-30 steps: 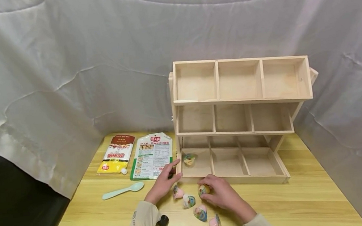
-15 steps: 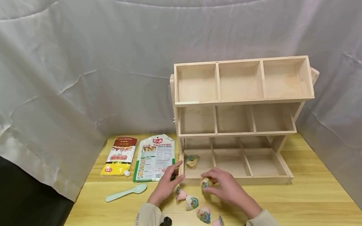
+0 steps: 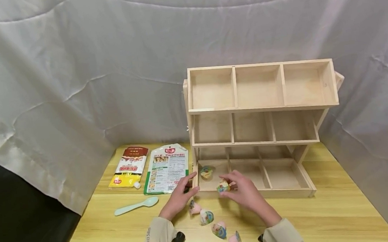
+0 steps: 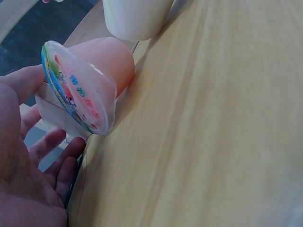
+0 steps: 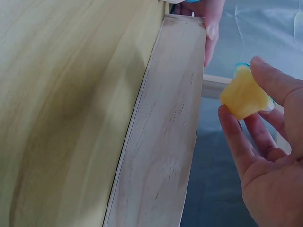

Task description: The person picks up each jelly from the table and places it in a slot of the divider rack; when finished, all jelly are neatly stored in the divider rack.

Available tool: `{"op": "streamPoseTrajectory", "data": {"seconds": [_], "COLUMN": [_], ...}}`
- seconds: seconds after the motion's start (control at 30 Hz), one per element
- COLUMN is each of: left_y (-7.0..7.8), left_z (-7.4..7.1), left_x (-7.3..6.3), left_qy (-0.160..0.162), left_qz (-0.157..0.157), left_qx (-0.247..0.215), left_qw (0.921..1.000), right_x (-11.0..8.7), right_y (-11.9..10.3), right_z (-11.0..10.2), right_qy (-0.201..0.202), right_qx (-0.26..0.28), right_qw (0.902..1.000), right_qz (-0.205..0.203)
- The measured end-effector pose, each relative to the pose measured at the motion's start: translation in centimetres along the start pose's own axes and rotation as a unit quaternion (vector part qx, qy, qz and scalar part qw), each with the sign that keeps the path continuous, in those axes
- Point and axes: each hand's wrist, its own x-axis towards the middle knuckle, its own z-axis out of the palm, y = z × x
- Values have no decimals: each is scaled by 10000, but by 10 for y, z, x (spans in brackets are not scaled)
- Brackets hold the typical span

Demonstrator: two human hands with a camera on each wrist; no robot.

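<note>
Grey cloth (image 3: pixel 144 44) hangs behind; right grip (image 3: pixel 246 194) pinches a yellow cup (image 5: pixel 244 94) at its fingertips (image 5: pixel 225 113); left grip (image 3: pixel 178 200) spread.

Silvery-grey creased fabric walls (image 3: pixel 137 44) close round a pale-yellow wood-grain table (image 3: pixel 343 212), pinkish sheen (image 3: pixel 332 10) upper right, black surface (image 3: pixel 17 216) lower left!

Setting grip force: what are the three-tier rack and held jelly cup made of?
Three-tier rack: pale wood, matte, apparently unvarnished; grain and flecks show.
Held jelly cup: probably plastic, smooth; yellow body looks moulded; clear or tinted, can't tell.
</note>
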Motion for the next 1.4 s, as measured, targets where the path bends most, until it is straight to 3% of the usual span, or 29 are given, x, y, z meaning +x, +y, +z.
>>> {"op": "streamPoseTrajectory", "data": {"seconds": [0.4, 0.7, 1.0, 1.4], "left_y": [-1, -1, 2, 2], "left_z": [-1, -2, -2, 0], "left_x": [1, 1, 1, 1], "left_qy": [9, 60, 50, 32], "left_qz": [-67, -72, -71, -77], "left_qx": [146, 86, 79, 152], "left_qw": [9999, 9999, 9999, 9998], "right_x": [10, 16, 20, 23], "right_y": [5, 10, 14, 16], "right_z": [1, 5, 5, 9], "right_qy": [197, 592, 762, 661], "right_qx": [795, 1363, 1376, 1211], "right_qw": [9945, 9846, 9829, 9832], "right_qz": [649, 925, 962, 1195]}}
